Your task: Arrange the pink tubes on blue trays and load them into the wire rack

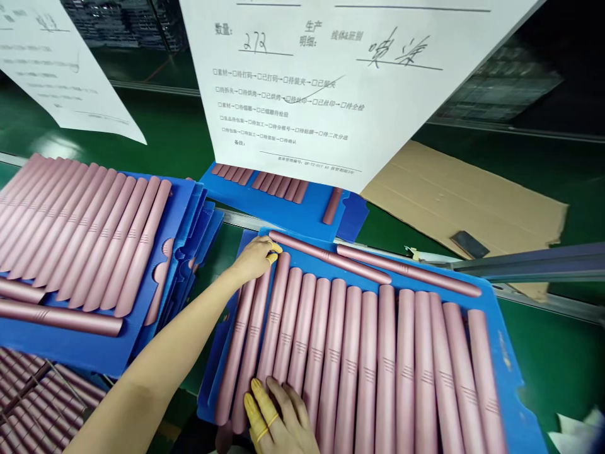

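Seemed midway through squaring up the pink tubes (pixel 359 359) lying in a row on the near blue tray (pixel 505 353). Pressed the left hand (pixel 258 257), fingers loosely curled and gripping nothing, on the leftmost tubes' far ends. Laid the right hand (pixel 276 419), fingers spread flat, on their near ends. Called next for even pushing from both ends. Worked over a green surface (pixel 558 359), beside cardboard (pixel 463 202), under a hanging paper form (pixel 331 82).

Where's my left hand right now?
Head view, left of centre: the left hand rests on the leftmost pink tubes, at the far left corner of the near blue tray.
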The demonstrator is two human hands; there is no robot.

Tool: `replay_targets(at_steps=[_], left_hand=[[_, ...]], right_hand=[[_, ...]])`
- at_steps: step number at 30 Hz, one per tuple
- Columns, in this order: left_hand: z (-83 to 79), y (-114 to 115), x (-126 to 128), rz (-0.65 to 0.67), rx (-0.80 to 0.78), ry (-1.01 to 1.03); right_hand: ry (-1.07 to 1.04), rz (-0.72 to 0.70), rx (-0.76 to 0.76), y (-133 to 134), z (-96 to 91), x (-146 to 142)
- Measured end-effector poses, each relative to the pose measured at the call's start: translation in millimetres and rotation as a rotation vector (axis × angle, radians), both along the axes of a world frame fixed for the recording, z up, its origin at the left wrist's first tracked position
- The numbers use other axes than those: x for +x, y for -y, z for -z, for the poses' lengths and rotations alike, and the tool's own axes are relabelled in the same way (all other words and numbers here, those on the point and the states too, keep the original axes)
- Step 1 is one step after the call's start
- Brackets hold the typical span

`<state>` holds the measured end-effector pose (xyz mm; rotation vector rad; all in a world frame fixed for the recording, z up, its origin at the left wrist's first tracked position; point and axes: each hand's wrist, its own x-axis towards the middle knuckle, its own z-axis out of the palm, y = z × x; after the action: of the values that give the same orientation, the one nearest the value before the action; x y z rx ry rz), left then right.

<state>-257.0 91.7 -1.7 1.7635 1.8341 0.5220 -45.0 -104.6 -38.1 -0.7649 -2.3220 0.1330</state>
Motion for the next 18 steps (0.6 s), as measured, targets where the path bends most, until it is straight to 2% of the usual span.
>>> replay_targets(at_steps=[4, 7, 10, 13, 18], left_hand=[[-3.6, -2, -2, -0.039, -0.091, 0.237], [-13.1, 2, 1, -0.11, -0.173, 0.56], [-29.2, 12, 9, -0.199, -0.223, 0.867], [-50.2, 25, 18, -0.255, -0.184, 1.028], [-93.6, 50, 33, -0.231, -0.094, 1.146]], right_hand=[[0.037, -0.014, 0.03, 0, 5.7, 4], [0.066, -0.023, 0.067, 2, 9.7, 6], [0.068, -0.05, 0.065, 4, 9.2, 11], [-0.007, 0.004, -0.091, 3, -0.2, 22], [-0.08, 0.139, -0.373, -8, -32.7, 33]])
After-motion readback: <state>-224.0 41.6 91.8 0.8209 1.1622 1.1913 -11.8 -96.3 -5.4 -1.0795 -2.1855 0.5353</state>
